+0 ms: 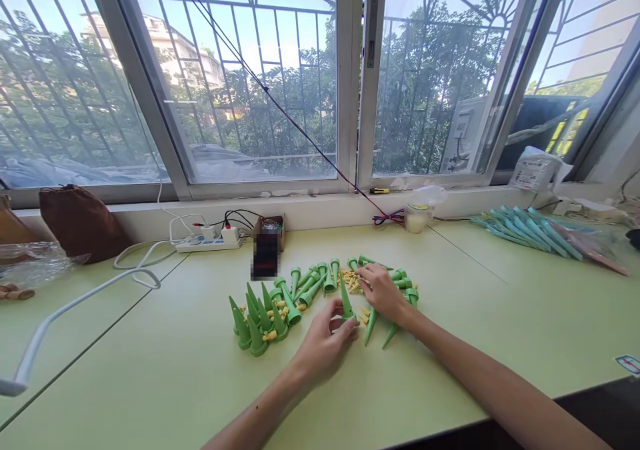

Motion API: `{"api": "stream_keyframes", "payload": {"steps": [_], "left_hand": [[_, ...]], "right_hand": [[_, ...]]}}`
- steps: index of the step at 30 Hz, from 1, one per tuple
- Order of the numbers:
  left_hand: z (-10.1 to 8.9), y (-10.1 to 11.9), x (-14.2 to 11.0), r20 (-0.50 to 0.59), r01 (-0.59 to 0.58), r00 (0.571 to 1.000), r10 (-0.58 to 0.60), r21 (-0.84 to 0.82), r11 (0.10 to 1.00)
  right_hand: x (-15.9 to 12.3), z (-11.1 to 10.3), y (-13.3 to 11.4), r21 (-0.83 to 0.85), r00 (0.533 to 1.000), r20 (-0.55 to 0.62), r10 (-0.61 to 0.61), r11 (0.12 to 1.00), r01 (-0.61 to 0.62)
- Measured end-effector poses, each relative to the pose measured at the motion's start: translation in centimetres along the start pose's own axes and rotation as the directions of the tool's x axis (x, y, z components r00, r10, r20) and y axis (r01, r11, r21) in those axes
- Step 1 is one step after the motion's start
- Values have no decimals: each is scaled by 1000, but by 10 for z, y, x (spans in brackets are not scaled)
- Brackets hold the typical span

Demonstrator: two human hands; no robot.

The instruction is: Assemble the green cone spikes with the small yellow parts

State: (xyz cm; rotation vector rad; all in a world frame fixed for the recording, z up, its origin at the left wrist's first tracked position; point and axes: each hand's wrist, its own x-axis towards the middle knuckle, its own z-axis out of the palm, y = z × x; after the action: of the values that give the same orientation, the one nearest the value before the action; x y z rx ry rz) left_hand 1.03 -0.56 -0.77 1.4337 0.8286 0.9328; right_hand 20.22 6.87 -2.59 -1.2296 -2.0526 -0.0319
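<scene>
My left hand [327, 335] is closed around the base of a green plastic cone spike [346, 301] that stands upright on the pale green table [150, 370]. My right hand [383, 291] reaches into a pile of small yellow parts [351, 281], fingers pinched together over them; what they hold is too small to see. Several green spikes [315, 280] lie loose around the yellow parts. A group of upright green spikes with yellow pieces [260, 323] stands to the left of my left hand.
A power strip [207, 242] with cables and a small dark box [267, 253] sit by the window sill. A brown pouch [80, 222] is far left, a white cable [75, 300] crosses the table. Teal spikes in a bag [530, 230] and a small jar [417, 215] lie right.
</scene>
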Motion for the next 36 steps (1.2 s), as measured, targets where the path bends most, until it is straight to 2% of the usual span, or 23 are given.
{"api": "stream_keyframes", "payload": {"steps": [4, 11, 19, 36], "left_hand": [[-5, -3, 4, -91, -19, 996, 21, 22, 1000], [-12, -9, 9, -206, -7, 978, 31, 117, 993], [-12, -9, 9, -197, -9, 980, 37, 139, 990], [-11, -5, 8, -234, 6, 972, 39, 190, 982]], "right_hand": [[-1, 0, -2, -23, 994, 105, -14, 1000, 16], [0, -2, -7, -70, 981, 191, 21, 997, -7], [2, -4, -11, -101, 965, 256, 52, 994, -27], [-1, -1, -10, -73, 972, 231, 30, 997, -13]]}}
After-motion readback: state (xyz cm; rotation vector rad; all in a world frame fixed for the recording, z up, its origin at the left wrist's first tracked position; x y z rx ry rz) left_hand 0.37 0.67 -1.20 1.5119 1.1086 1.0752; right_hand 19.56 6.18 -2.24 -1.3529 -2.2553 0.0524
